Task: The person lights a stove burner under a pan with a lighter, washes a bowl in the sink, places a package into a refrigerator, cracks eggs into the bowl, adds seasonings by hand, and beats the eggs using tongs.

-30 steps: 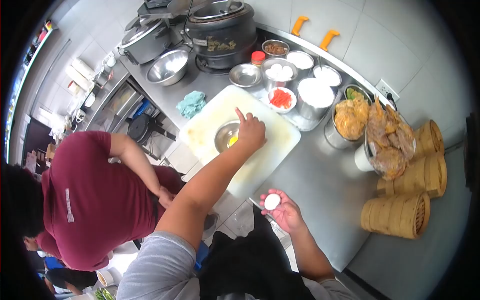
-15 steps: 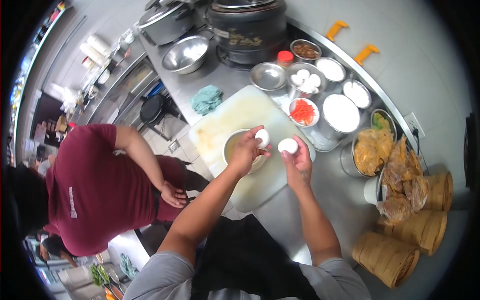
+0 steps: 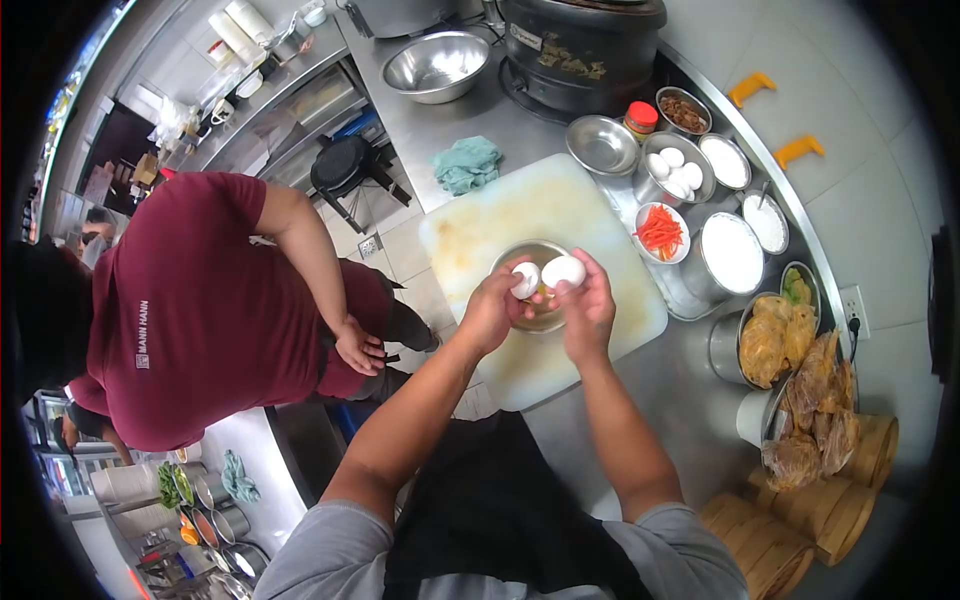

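Over a round bowl (image 3: pixel 541 325) with yellowish liquid, my two hands are close together. A white egg (image 3: pixel 525 281) is held in the closed fingers of my left hand (image 3: pixel 490 312). My right hand (image 3: pixel 590 318) grips another white egg (image 3: pixel 563 271), side by side with the first. Whether they touch, or whether either shell is cracked, I cannot tell. The bowl rests on a stained white cutting board (image 3: pixel 470 240), and my hands hide part of its rim.
Several eggs (image 3: pixel 674 165) fill a metal bowl at the back right, near shredded orange-red food (image 3: pixel 660 232) and containers of white contents (image 3: pixel 731 254). A green cloth (image 3: pixel 467 165) lies behind the board. Bamboo steamers (image 3: pixel 760 545) stand at right. A person in maroon (image 3: pixel 220 310) stands at left.
My hands have come together, bringing the two eggs from apart to side by side above the bowl. The whole view has shifted, so the counter appears further right.
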Available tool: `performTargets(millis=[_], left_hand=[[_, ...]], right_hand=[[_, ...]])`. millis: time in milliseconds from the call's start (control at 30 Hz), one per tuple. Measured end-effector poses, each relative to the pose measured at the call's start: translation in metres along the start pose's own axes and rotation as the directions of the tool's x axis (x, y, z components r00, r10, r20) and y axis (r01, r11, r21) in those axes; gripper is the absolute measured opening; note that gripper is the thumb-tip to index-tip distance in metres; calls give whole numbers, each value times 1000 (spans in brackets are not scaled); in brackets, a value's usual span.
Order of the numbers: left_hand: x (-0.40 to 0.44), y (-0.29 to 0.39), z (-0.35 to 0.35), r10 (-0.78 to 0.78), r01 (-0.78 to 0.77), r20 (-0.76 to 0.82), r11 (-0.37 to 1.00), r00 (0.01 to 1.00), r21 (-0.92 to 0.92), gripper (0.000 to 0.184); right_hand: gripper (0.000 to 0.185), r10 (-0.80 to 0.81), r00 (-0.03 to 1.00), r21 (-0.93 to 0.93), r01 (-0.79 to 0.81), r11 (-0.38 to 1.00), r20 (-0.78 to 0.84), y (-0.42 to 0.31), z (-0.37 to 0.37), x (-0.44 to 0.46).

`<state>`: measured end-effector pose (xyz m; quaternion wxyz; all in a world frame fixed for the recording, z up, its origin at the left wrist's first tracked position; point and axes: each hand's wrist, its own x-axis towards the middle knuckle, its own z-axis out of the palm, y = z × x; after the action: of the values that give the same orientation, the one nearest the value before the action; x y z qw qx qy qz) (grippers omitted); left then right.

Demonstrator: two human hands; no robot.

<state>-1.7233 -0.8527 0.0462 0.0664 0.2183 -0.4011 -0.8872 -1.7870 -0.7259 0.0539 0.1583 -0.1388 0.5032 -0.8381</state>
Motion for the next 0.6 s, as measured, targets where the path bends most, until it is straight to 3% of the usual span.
performTargets(millis=[33,67,100,133,167,200,233,300,367,433,500,600], left_hand=[[1,1,-2,-17,19,-16,996,1000,90,45],[1,0,-3,-17,19,-19,996,1000,88,45],[2,0,-4,0,7,-43,990,999,143,46],[2,-1,-6,16,-2,-66,980,998,200,47],[2,1,-8,15,-1,-69,980,998,201,47],[4,4,-11,15,-13,-3,966,1000,257,43],[5,6,-14,8,-26,61,950,998,310,39],[6,14,-12,4,-25,57,931,998,364,36],[8,17,-11,2,-23,52,909,999,415,33],[11,17,-14,125,-115,16,844,992,524,34],[17,18,-19,100,-89,10,835,995,543,36],[25,14,-25,94,-112,63,744,994,659,33]], right_hand=[[43,2,1000,-2,-2,1000,3,2,-7,4],[39,219,973,182,-229,956,72,4,-22,11],[34,409,895,339,-446,828,177,4,-32,17],[32,475,868,41,-485,874,140,8,-36,24],[32,477,867,43,-487,872,141,6,-31,28],[36,407,898,-288,-350,891,167,4,-25,30],[40,347,913,-580,-166,798,215,-1,-21,32],[45,434,860,-574,-219,789,269,-12,-19,41],[45,429,805,-574,-138,807,410,-3,-26,50],[43,449,803,-613,-136,778,392,3,-31,57],[46,381,824,-727,54,685,419,4,-31,60],[46,419,832,-749,-6,663,363,7,-31,59]])
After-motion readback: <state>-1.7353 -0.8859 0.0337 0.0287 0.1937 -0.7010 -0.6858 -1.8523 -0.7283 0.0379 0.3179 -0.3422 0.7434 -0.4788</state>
